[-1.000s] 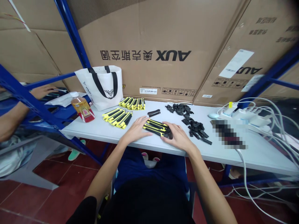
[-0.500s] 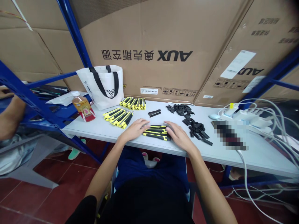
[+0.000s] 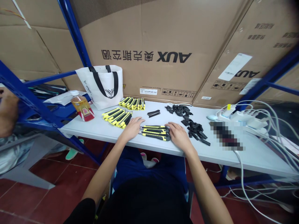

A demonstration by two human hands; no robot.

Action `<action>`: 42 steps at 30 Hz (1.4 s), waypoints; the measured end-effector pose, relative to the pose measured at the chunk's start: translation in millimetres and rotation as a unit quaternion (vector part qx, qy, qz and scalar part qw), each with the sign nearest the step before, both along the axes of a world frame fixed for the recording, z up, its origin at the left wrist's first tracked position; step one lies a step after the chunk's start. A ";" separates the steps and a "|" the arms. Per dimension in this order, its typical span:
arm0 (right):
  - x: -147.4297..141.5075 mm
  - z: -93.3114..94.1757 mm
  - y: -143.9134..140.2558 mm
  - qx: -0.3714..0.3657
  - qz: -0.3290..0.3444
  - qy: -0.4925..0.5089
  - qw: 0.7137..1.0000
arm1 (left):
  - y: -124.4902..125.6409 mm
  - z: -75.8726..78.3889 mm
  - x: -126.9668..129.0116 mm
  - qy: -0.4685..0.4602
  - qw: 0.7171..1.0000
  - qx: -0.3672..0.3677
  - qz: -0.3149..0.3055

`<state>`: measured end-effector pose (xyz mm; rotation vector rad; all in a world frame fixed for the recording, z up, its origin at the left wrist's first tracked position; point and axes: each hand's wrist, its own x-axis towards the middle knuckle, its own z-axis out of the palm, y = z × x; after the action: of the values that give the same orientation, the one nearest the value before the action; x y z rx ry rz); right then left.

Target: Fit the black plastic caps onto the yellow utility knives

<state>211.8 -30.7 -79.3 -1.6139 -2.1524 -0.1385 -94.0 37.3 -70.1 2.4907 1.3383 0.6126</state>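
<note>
Several black-and-yellow utility knives [image 3: 155, 133] lie side by side near the front edge of the table, between my hands. My left hand [image 3: 132, 129] rests at their left ends with its fingers stretched out, holding nothing. At the right ends, my right hand [image 3: 178, 134] lies with fingers extended and touches the knife handles. Beyond the knives are two dark blade strips [image 3: 153, 113]. More black-and-yellow knives lie to the left in a front row [image 3: 117, 118] and a back row [image 3: 132, 103].
Small black plastic parts [image 3: 197, 130] are heaped on the right. Farther right are a pixelated object [image 3: 226, 136] and power strips [image 3: 247, 121] with white cables. A white tote bag [image 3: 108, 88] and a bottle [image 3: 82, 105] stand left. Another person's arm [image 3: 8, 113] shows far left.
My left hand has shifted left, away from over the knives, baring their left ends. My right hand has moved slightly and still lies at the right ends.
</note>
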 end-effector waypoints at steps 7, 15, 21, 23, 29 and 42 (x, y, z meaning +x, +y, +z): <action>0.0 -0.2 0.3 0.000 0.001 -0.007 1.000 | -0.4 0.0 0.4 -0.001 1.000 -0.003 0.003; -6.6 17.8 -8.3 0.030 -0.017 0.111 0.993 | 1.0 3.1 0.8 -0.099 0.995 -0.017 -0.016; -14.4 31.7 -17.2 -0.053 0.124 0.136 0.981 | -14.9 28.9 4.4 -0.168 0.966 -0.116 -0.160; -16.4 30.8 -16.4 -0.092 0.126 0.094 0.983 | -19.3 32.5 7.3 -0.112 0.970 -0.133 -0.167; -17.1 28.5 -14.0 -0.101 0.128 0.041 0.986 | -20.1 27.2 11.5 -0.034 0.984 -0.110 -0.140; -15.1 24.4 -12.7 -0.063 0.114 0.132 0.983 | -14.9 21.9 11.7 -0.116 0.980 -0.093 -0.132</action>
<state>196.6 -43.4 -54.9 -1.3482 -2.1502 0.2736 -82.4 22.3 -48.2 2.3083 0.9175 0.6583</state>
